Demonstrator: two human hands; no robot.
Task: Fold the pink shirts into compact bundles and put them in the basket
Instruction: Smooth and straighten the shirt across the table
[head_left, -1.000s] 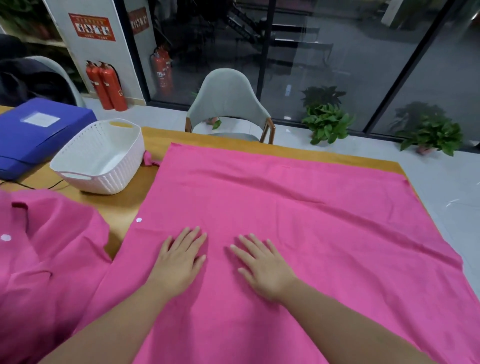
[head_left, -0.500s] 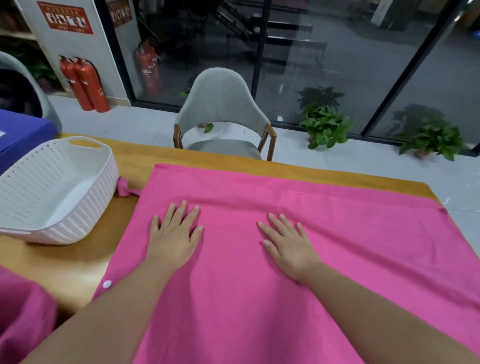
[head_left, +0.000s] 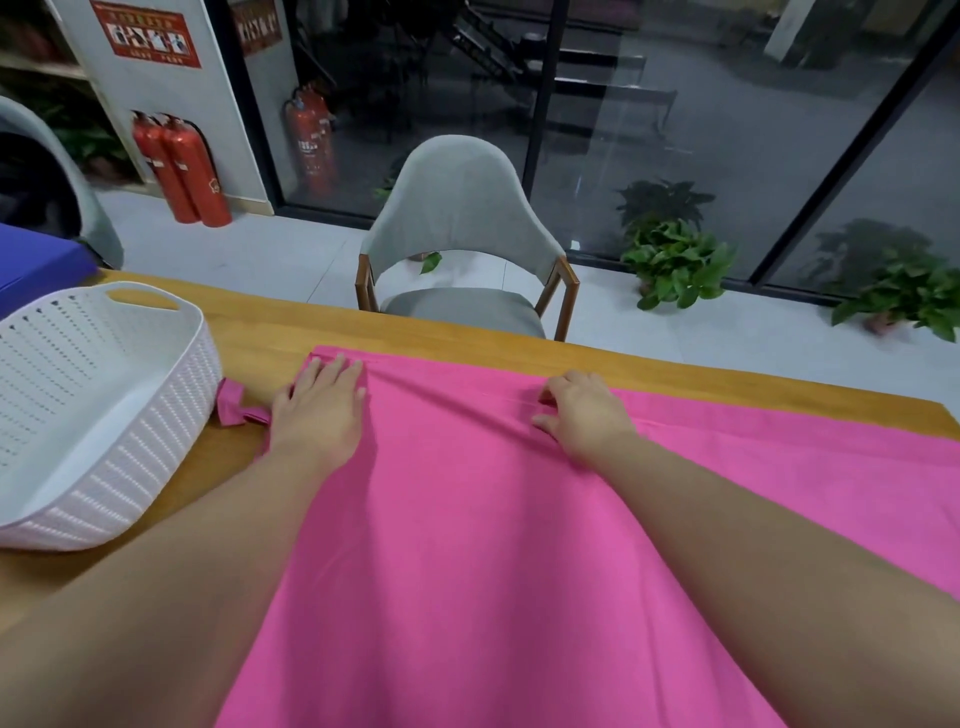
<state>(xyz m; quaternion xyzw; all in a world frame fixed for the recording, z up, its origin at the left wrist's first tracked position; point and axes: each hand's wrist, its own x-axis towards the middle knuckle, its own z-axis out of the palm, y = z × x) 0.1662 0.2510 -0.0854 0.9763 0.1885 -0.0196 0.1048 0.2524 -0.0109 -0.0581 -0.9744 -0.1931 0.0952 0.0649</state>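
Across the wooden surface (head_left: 291, 332) in front of me lies the shirt (head_left: 493, 545), spread flat and pink, reaching from the near edge of my view up to a straight far hem just short of the surface's far side. Both my hands sit at that far hem, well apart from each other, with my forearms stretched out over the cloth.

My left hand (head_left: 319, 410) lies at the shirt's far left corner. Its fingers are straight and close together, palm down, pressing flat on the cloth and holding nothing. Part of the hand overhangs the shirt's left edge.

My right hand (head_left: 584, 413) is further along the hem toward the middle. Its fingers are curled under, and a raised ridge of cloth runs from the far hem near my left hand to this hand. The fingertips are tucked out of sight, so I cannot tell for sure how much cloth they have, but they seem to pinch the ridge.

Just left of my left hand a small piece of pink cloth (head_left: 234, 408) sticks out from under the shirt's edge, touching the wall of the basket (head_left: 156, 415). That white basket stands on the surface beside the shirt's left edge, near my left forearm.

Beyond the surface stands a grey chair (head_left: 462, 208).
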